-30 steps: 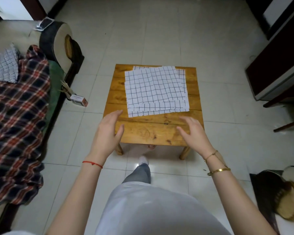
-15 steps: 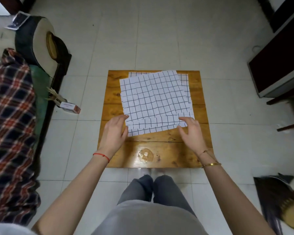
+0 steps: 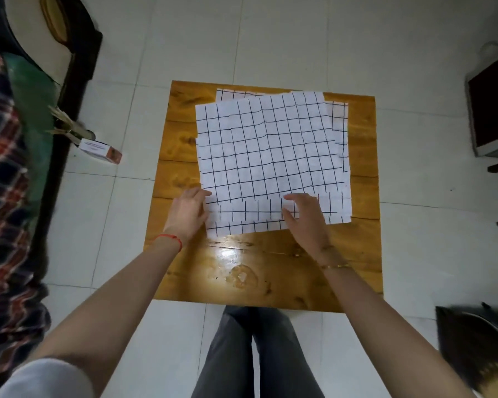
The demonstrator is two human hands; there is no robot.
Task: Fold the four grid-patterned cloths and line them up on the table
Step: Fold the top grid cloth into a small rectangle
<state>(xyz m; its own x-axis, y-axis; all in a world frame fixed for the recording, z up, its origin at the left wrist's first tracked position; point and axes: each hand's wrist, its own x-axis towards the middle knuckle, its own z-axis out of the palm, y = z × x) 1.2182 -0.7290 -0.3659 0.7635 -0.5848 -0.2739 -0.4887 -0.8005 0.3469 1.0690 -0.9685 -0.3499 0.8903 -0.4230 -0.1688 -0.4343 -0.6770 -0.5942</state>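
Grid-patterned cloths (image 3: pixel 270 156) lie unfolded in an overlapping stack on the far half of the wooden bench (image 3: pixel 362 254); the edges of lower cloths show beyond the top one at the far, right and near sides. The left hand (image 3: pixel 189 212) rests at the near-left corner of the stack, fingers extended and touching the cloth edge; its grip is not closed on anything. The right hand (image 3: pixel 306 219) lies on the near edge of the stack, fingers spread flat on the fabric, grip likewise not closed. The near half of the bench is bare wood with a glossy reflection. A small box (image 3: pixel 99 149) lies on the tiled floor (image 3: pixel 184 38), left of the bench.
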